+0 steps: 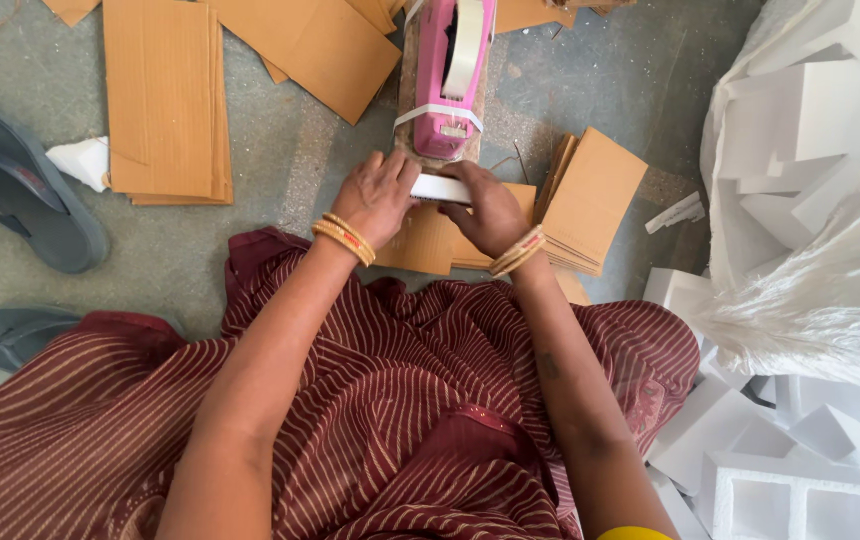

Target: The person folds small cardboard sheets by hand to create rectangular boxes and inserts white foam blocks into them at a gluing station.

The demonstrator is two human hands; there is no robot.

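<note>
Both of my hands hold a small white foam block just in front of a pink tape dispenser that stands on the floor. My left hand grips the block's left end and my right hand grips its right end. Gold bangles sit on both wrists. Under the hands lies a stack of brown cardboard pieces. A roll of pale tape is mounted on the dispenser.
Brown cardboard sheets lie at the upper left, and a fanned stack to the right. White foam blocks fill a clear plastic bag on the right; several more lie lower right. Two grey sandals lie at the left.
</note>
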